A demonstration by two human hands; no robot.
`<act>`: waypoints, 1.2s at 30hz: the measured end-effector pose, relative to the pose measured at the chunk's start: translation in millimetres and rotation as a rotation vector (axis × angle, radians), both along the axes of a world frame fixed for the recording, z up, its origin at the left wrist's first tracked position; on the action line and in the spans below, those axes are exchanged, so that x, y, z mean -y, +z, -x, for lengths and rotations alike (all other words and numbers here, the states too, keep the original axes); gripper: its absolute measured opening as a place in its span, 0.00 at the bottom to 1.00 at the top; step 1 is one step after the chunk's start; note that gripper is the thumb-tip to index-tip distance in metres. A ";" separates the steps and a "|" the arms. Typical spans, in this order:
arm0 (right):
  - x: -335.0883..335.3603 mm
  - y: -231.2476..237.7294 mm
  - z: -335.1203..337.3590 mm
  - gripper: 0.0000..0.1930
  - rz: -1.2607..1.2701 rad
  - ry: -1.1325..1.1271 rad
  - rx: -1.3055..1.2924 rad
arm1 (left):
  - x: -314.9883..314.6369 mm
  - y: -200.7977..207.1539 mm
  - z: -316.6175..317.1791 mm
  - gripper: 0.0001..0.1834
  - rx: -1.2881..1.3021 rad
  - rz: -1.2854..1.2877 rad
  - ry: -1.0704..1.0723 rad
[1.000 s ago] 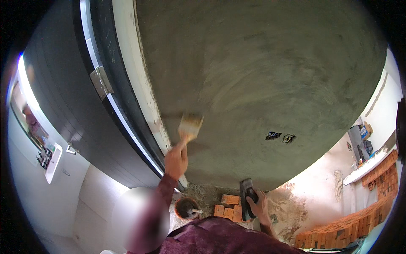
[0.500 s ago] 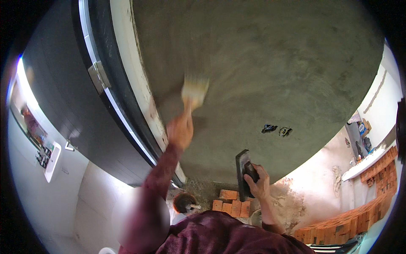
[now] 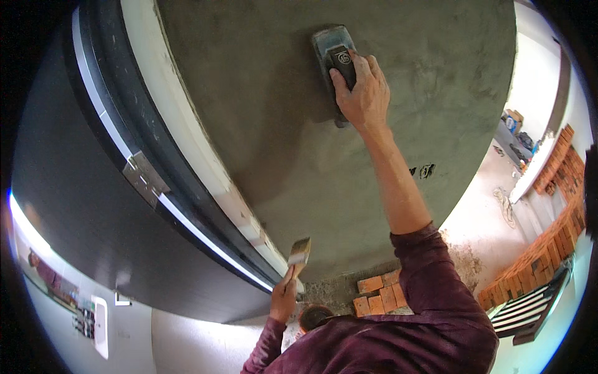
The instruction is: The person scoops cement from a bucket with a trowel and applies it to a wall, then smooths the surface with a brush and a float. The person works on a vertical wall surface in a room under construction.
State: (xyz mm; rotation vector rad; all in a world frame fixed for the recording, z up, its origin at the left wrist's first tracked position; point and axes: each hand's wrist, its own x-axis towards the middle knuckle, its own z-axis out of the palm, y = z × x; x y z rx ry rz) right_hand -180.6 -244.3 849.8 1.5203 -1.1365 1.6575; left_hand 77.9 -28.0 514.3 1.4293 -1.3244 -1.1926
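Observation:
My right hand (image 3: 363, 93) grips the black handle of a plastering float (image 3: 330, 41), whose flat base lies against the grey plastered wall (image 3: 293, 168) in its upper part. That arm is stretched far up the wall. Lower down on the left, my left hand (image 3: 284, 298) is closed round the handle of a wide brush (image 3: 299, 252), with its bristles pointing up. The brush is close to the white frame strip at the wall's left edge; I cannot tell whether it touches. Two wiring holes (image 3: 426, 171) in the wall are partly covered by my right forearm.
A dark door (image 3: 124, 218) with a metal hinge (image 3: 147, 179) bounds the left side. Loose bricks (image 3: 380, 294) and a bucket (image 3: 313, 316) are on the floor below the wall. Brick stacks (image 3: 542, 265) and a slatted dark rack (image 3: 529, 310) stand at the right; a sink (image 3: 100, 327) is far left.
My right hand has raised the float from low down to the upper wall. My left hand has brought the brush down off the wall's middle. The view has shifted too.

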 end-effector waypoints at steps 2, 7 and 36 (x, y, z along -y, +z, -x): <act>4.0 9.1 -33.6 0.21 0.044 -0.014 -0.009 | -5.8 -11.5 -26.0 0.24 0.013 -0.016 -0.043; -5.4 -86.1 -146.9 0.21 -0.241 0.172 -0.469 | 9.9 -43.0 -75.0 0.23 0.011 0.037 -0.182; 12.8 -102.7 -54.6 0.20 0.038 -0.152 -0.040 | 62.2 -0.5 -82.9 0.27 -0.293 -0.149 -0.441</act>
